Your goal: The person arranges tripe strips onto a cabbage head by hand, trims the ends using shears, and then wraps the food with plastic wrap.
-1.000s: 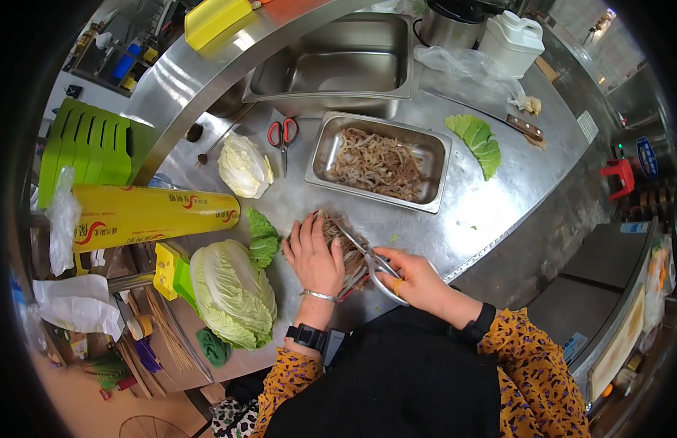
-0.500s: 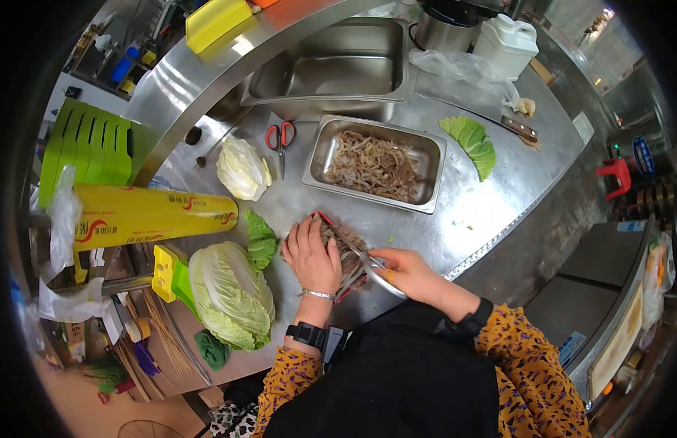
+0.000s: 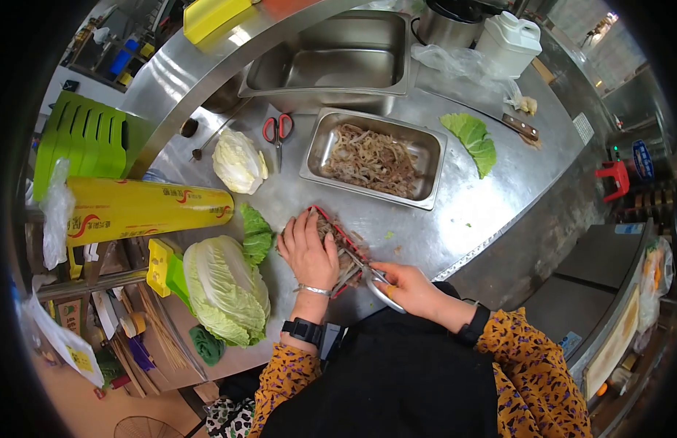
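My left hand (image 3: pixel 308 252) lies flat with its fingers stretched over a pile of thin brownish strips (image 3: pixel 344 264), pressing on them. Under the pile shows the red edge of a flat piece (image 3: pixel 338 232), mostly covered. My right hand (image 3: pixel 408 288) is closed around the silver handles of metal scissors (image 3: pixel 382 298), whose blades reach into the strips and are partly hidden. Beyond my hands, a steel pan (image 3: pixel 433 191) contains more of these strips. A whole napa cabbage (image 3: pixel 225 292) rests left of my left hand, and a loose green leaf (image 3: pixel 257 232) is above it.
Red-handled scissors (image 3: pixel 278 131) and a smaller cabbage (image 3: pixel 239 162) lie at the back left. A yellow film roll (image 3: pixel 148 210) juts in from the left. A deep steel basin (image 3: pixel 408 69), white jug (image 3: pixel 508 45), cleaver (image 3: pixel 521 128) and leaf (image 3: pixel 470 142) are farther back.
The scissors in my right hand have shifted slightly, and their handles look more spread. My left hand stays over the strips. The whole view has moved a little.
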Demonstrator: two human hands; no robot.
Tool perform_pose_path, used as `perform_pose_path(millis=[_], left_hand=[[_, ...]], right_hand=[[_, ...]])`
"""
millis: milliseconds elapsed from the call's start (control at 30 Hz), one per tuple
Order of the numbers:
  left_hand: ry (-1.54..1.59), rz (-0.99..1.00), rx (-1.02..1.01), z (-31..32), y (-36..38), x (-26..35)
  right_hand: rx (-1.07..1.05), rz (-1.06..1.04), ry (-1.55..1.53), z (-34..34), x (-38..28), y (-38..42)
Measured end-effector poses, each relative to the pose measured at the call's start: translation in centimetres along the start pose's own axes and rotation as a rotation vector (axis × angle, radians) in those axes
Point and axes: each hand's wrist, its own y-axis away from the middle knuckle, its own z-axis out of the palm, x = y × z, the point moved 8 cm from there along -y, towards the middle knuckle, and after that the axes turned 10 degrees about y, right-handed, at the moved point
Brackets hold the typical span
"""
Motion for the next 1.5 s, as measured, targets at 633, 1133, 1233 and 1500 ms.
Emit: perform_pose_path(millis=[633, 1133, 1233, 1500], left_hand=[[-0.02, 0.122, -0.201, -1.8, -3.4, 2.5], [0.026, 0.387, -0.677, 3.2, -1.0, 5.8], [0.043, 0.36, -0.634, 4.0, -0.3, 6.0], [0.203, 0.411, -0.489, 1.9, -0.4, 5.7]], right_hand=[[-0.133, 0.291, -0.468, -5.0, 4.6, 6.0], [-0.061, 0.278, -0.511, -6.0, 4.8, 6.5], [-0.06, 0.269, -0.533, -5.7, 4.7, 6.2], [-0.056, 0.249, -0.483, -5.7, 4.7, 6.0]])
